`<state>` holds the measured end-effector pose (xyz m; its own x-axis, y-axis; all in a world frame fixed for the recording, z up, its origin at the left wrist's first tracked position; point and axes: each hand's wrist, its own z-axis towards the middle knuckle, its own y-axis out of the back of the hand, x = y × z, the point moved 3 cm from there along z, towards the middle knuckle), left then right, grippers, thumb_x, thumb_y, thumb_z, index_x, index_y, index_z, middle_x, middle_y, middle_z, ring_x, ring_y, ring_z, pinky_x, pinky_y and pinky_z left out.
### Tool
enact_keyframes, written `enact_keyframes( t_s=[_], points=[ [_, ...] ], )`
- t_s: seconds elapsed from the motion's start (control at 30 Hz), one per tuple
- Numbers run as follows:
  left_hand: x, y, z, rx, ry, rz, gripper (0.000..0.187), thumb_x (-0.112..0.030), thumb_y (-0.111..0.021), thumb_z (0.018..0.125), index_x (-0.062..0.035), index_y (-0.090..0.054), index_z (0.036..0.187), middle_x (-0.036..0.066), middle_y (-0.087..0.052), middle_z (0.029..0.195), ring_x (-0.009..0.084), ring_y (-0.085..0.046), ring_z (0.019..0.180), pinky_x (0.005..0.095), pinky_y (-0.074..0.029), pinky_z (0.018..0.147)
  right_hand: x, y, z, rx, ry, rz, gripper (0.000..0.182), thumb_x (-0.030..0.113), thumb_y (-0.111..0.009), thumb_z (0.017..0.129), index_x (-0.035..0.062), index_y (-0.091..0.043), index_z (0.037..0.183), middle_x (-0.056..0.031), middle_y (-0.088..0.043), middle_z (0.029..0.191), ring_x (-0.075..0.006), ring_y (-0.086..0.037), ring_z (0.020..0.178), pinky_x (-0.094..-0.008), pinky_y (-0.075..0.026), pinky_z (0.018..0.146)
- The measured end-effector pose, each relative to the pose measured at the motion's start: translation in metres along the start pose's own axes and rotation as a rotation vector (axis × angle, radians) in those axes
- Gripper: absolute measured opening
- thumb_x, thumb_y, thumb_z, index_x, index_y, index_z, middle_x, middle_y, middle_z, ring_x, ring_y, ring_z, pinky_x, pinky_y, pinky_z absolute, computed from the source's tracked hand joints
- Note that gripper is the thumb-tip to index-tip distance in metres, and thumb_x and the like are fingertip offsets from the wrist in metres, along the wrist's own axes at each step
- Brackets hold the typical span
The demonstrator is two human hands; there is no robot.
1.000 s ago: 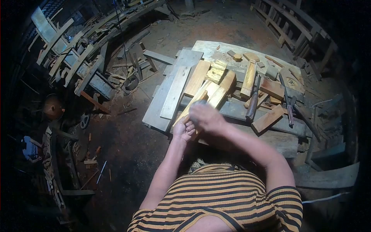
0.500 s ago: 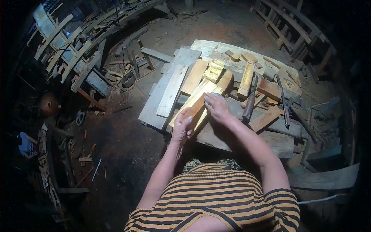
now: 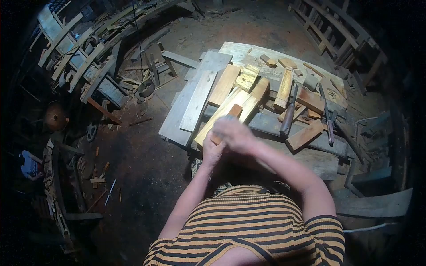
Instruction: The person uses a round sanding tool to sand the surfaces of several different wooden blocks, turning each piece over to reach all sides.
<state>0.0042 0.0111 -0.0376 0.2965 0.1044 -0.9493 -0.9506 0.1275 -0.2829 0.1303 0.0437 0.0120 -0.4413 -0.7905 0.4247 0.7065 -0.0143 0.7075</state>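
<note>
A reddish-brown wood block point(image 3: 234, 111) slants over a pale yellow board point(image 3: 242, 99) on the bench. Its near end is in my left hand point(image 3: 213, 148), whose fingers are wrapped round it. My right hand point(image 3: 234, 134) lies over the block close to my left hand, blurred by motion; whether it holds something is hidden. Left of the pale board is a light brown board point(image 3: 225, 85), with a long grey plank point(image 3: 199, 102) beyond it. To the right lie a carved tapered block point(image 3: 284, 88) and a chisel with a dark handle point(image 3: 287, 119).
A second long tool point(image 3: 329, 119) lies at the bench's right, near a reddish block point(image 3: 309, 100) and a loose block point(image 3: 305, 135). Wooden frames point(image 3: 328, 26) stand at the upper right. Stacked timber point(image 3: 95, 55) is at the upper left.
My right hand has moved down and left along the block, towards my left hand. The block's far end now shows beyond my hands.
</note>
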Motion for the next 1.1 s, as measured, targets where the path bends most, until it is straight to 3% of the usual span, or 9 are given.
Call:
enact_keyframes(
  t_s=[0.03,0.17,0.4,0.57,0.7,0.83,0.87,1.03,1.1],
  points=[
    [-0.009,-0.011,-0.001,-0.083,0.089,-0.056,0.060,-0.014,-0.070,0.080,-0.0010,-0.039,0.129,0.008,-0.058,0.100,0.0098,-0.059,0.071,0.0212,-0.052,0.057,-0.023,0.007,0.003,-0.037,-0.123,-0.045,0.025,0.022,-0.056,0.083,0.0074,-0.062,0.103,-0.0117,-0.059,0.108,-0.0305,-0.052,0.108,-0.0421,-0.039,0.095],
    [-0.016,-0.012,-0.003,-0.078,0.136,-0.009,0.055,-0.010,-0.070,0.078,-0.0003,-0.043,0.125,0.010,-0.057,0.110,0.0155,-0.061,0.088,0.0284,-0.055,0.067,-0.065,0.019,0.006,-0.130,-0.303,-0.185,0.025,0.019,-0.055,0.083,0.0043,-0.062,0.102,-0.0141,-0.060,0.107,-0.0327,-0.054,0.104,-0.0423,-0.039,0.094],
    [-0.005,-0.002,0.001,-0.044,-0.152,0.159,0.061,-0.020,-0.076,0.073,0.0028,-0.047,0.122,0.010,-0.058,0.110,0.0166,-0.056,0.102,0.0305,-0.044,0.090,0.042,0.008,-0.011,0.089,0.023,0.088,0.032,0.017,-0.057,0.085,0.0087,-0.058,0.116,-0.0145,-0.055,0.121,-0.0309,-0.049,0.118,-0.0435,-0.034,0.101],
    [-0.021,-0.014,-0.002,-0.089,0.155,-0.011,0.061,-0.011,-0.070,0.076,-0.0007,-0.039,0.127,0.012,-0.059,0.101,0.0163,-0.062,0.075,0.0282,-0.054,0.061,-0.086,0.025,-0.003,-0.043,-0.353,-0.158,0.030,0.026,-0.054,0.086,0.0089,-0.061,0.110,-0.0136,-0.057,0.118,-0.0300,-0.049,0.114,-0.0434,-0.036,0.096],
    [-0.015,-0.006,0.002,-0.142,0.190,-0.215,0.060,-0.005,-0.067,0.078,-0.0004,-0.035,0.129,0.012,-0.058,0.094,0.0167,-0.063,0.067,0.0260,-0.054,0.054,-0.088,0.018,-0.008,-0.039,-0.356,-0.261,0.032,0.027,-0.053,0.087,0.0090,-0.059,0.113,-0.0117,-0.055,0.121,-0.0289,-0.048,0.117,-0.0447,-0.034,0.099],
    [-0.008,0.005,0.007,-0.232,0.335,-0.533,0.030,-0.020,-0.064,0.085,-0.0029,-0.050,0.106,0.006,-0.057,0.075,0.0151,-0.061,0.063,0.0266,-0.053,0.051,-0.079,0.018,-0.013,-0.110,-0.338,-0.303,0.033,0.026,-0.052,0.087,0.0081,-0.057,0.115,-0.0112,-0.054,0.123,-0.0280,-0.047,0.119,-0.0468,-0.033,0.099],
    [-0.005,0.007,0.009,-0.251,0.332,-0.486,0.024,-0.027,-0.061,0.088,-0.0051,-0.053,0.093,0.004,-0.056,0.070,0.0139,-0.060,0.061,0.0254,-0.051,0.050,-0.078,0.018,-0.012,-0.107,-0.336,-0.301,0.033,0.026,-0.052,0.087,0.0081,-0.057,0.115,-0.0112,-0.054,0.123,-0.0280,-0.047,0.119,-0.0468,-0.033,0.099],
    [-0.012,0.005,0.012,-0.231,0.188,-0.070,0.023,-0.025,-0.059,0.090,-0.0028,-0.054,0.097,0.003,-0.056,0.072,0.0125,-0.058,0.059,0.0230,-0.049,0.049,-0.079,0.031,0.004,-0.060,-0.532,-0.002,0.036,0.026,-0.053,0.088,0.0071,-0.057,0.119,-0.0141,-0.052,0.127,-0.0296,-0.049,0.118,-0.0408,-0.037,0.099],
    [-0.011,0.003,0.010,-0.200,0.079,0.087,0.026,-0.026,-0.058,0.090,-0.0023,-0.055,0.101,0.004,-0.057,0.074,0.0103,-0.057,0.059,0.0233,-0.049,0.050,-0.031,0.034,0.016,-0.006,-0.368,-0.108,0.037,0.021,-0.056,0.085,0.0060,-0.056,0.119,-0.0150,-0.054,0.124,-0.0302,-0.053,0.113,-0.0391,-0.041,0.095]
  ],
)
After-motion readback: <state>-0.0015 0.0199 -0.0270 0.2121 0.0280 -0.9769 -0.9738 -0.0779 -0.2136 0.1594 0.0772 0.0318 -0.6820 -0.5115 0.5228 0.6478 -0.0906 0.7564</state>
